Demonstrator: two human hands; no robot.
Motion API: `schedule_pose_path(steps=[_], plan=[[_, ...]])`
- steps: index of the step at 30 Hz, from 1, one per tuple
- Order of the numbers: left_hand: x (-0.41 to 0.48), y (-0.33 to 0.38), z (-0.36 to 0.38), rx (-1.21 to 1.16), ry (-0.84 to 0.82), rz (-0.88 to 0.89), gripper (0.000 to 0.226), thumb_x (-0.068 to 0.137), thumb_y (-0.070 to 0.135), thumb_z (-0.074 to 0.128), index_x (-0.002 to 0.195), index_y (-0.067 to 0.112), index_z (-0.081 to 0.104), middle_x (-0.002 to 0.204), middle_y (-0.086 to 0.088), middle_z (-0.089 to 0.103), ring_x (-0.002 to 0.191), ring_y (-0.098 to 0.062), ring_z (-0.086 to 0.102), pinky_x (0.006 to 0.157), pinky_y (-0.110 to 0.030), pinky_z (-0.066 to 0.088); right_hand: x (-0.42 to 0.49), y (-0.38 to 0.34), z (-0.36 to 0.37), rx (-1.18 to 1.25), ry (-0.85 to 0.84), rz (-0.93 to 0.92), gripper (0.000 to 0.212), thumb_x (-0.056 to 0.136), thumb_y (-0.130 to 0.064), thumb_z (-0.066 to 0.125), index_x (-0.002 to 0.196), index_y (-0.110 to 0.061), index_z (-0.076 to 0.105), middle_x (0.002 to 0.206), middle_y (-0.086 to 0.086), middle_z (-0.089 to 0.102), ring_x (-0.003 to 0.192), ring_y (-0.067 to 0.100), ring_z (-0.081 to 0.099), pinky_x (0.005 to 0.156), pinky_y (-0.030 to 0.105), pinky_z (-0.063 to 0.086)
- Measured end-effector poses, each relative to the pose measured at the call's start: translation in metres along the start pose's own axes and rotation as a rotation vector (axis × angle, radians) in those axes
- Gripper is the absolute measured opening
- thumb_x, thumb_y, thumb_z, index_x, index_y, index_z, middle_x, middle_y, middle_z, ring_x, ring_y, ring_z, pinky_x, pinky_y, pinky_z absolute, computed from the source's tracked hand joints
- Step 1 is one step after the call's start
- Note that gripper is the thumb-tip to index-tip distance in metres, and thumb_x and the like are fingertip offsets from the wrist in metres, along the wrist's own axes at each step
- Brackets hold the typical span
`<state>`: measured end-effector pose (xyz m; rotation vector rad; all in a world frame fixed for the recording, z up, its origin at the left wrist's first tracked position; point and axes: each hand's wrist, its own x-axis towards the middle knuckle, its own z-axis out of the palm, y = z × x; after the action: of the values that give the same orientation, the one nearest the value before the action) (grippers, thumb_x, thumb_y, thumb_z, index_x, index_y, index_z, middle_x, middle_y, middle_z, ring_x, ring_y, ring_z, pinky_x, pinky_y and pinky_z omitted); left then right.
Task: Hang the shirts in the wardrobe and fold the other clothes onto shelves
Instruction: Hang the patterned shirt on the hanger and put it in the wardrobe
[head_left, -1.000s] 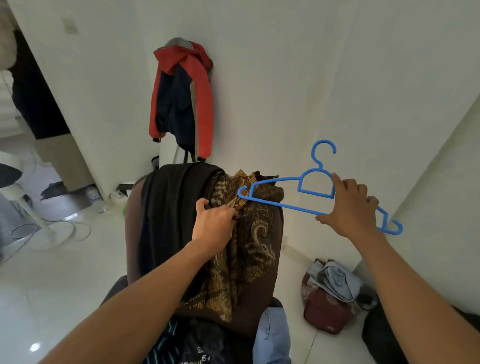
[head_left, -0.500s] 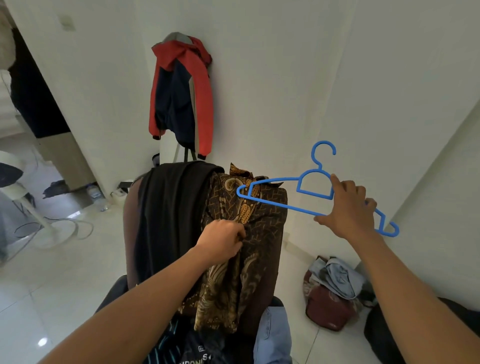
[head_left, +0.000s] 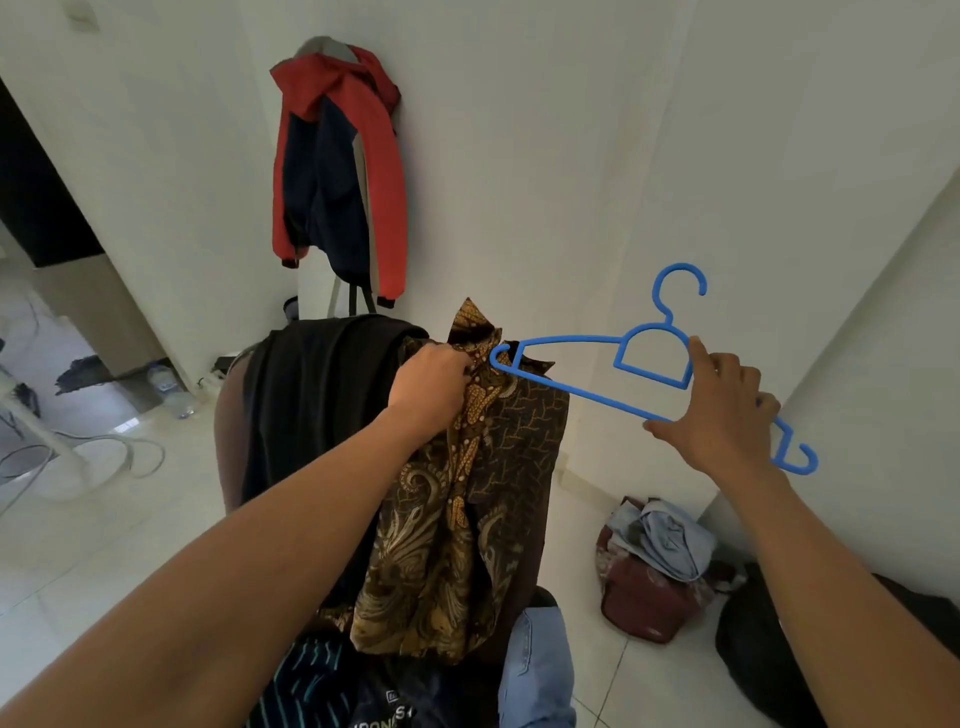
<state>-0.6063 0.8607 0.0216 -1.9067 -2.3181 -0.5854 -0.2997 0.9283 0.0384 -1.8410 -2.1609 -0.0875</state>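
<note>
Since half a second ago the left hand (head_left: 431, 387) has risen from the middle of the brown batik shirt (head_left: 498, 467) to its collar, and the collar now stands up higher beside the hanger's tip. In the head view, this hand's fingers are curled tight into the fabric just under the collar, bunching it, and the rest of the shirt hangs straight down below the grip over the brown chair back (head_left: 228, 431). Just to the outer side of that grip, a black garment (head_left: 322, 405) lies draped over the same chair back, touching the shirt. The right hand (head_left: 722, 415) holds the blue hanger (head_left: 571, 388) with its thumb under the lower bar and its fingers over the shoulder near the neck, hook pointing up. From this grip the hanger's long arm reaches across to the shirt collar, its hooked end right at the fabric beside the left knuckles; whether it has gone inside the collar cannot be told. Well below the right hand, a red bag (head_left: 644, 603) with pale blue clothes (head_left: 670, 540) sits on the floor. Below the left forearm lie blue jeans (head_left: 535, 670). Far above the left hand, a red and navy jacket (head_left: 384, 171) hangs on the wall.
</note>
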Motion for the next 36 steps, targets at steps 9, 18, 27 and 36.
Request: schedule_pose_path(steps=[9,18,27,36], plan=[[-0.077,-0.005,0.023,-0.131,0.020,-0.032,0.018,0.097,0.021,0.053,0.097,0.012,0.069,0.093,-0.002,0.065,0.082,-0.020,0.063,0.073,-0.032,0.052,-0.011,-0.008,0.002,-0.011,-0.034,0.001,0.111,0.070,-0.051,0.084,0.154,-0.024,0.016,0.139,0.008,0.041,0.128,0.031,0.038,0.101,0.054,0.037],[-0.072,0.016,-0.006,-0.145,0.292,-0.004,0.028,0.089,0.052,0.056,0.091,0.025,0.048,0.091,0.008,0.048,0.080,-0.012,0.044,0.071,-0.027,0.040,-0.016,-0.013,0.001,-0.022,-0.007,-0.055,0.111,0.071,-0.050,0.084,0.155,-0.023,0.016,0.140,0.008,0.041,0.128,0.031,0.039,0.103,0.053,0.037],[0.001,0.021,-0.011,-0.152,-0.249,0.047,0.044,0.103,0.034,0.036,0.146,0.027,0.044,0.123,-0.009,0.051,0.109,-0.024,0.053,0.097,-0.041,0.049,-0.016,-0.009,-0.002,-0.033,0.001,-0.096,0.110,0.070,-0.047,0.086,0.153,-0.024,0.018,0.139,0.006,0.042,0.127,0.029,0.038,0.104,0.053,0.035],[-0.004,0.017,-0.021,-0.216,0.051,-0.097,0.018,0.095,0.023,0.057,0.098,0.008,0.066,0.098,-0.005,0.060,0.084,-0.023,0.059,0.074,-0.040,0.054,-0.019,0.004,-0.012,0.014,0.078,-0.043,0.109,0.068,-0.046,0.087,0.153,-0.024,0.021,0.138,0.008,0.042,0.126,0.030,0.038,0.104,0.053,0.033]])
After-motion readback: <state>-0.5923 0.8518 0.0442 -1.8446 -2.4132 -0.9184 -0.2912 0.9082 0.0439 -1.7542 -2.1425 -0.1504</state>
